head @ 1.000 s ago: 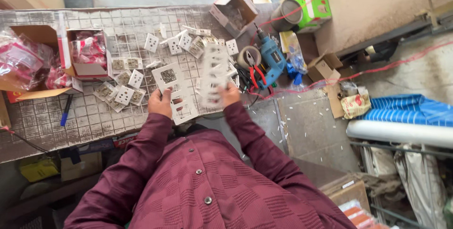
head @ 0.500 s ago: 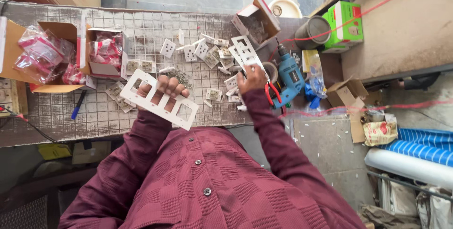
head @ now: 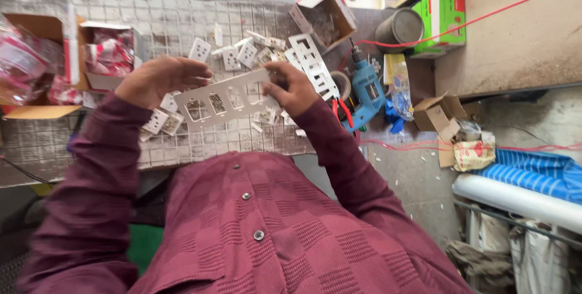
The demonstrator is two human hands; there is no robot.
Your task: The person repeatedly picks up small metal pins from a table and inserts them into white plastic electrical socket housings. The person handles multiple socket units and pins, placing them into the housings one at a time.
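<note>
White switch plate [head: 227, 100] now raised level, left hand [head: 154, 79] and right hand [head: 294, 88] each gripping an end

Plate [head: 227, 99] between both hands; drill [head: 365, 88] right; boxes [head: 91, 57] left, apparently.

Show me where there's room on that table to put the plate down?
The near tiled strip under the white plate looks barest. So does the far tiled patch beyond the left hand. Sockets, boxes and drill crowd elsewhere.

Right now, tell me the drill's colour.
Blue drill, right of the hands; head view shows it best.
</note>
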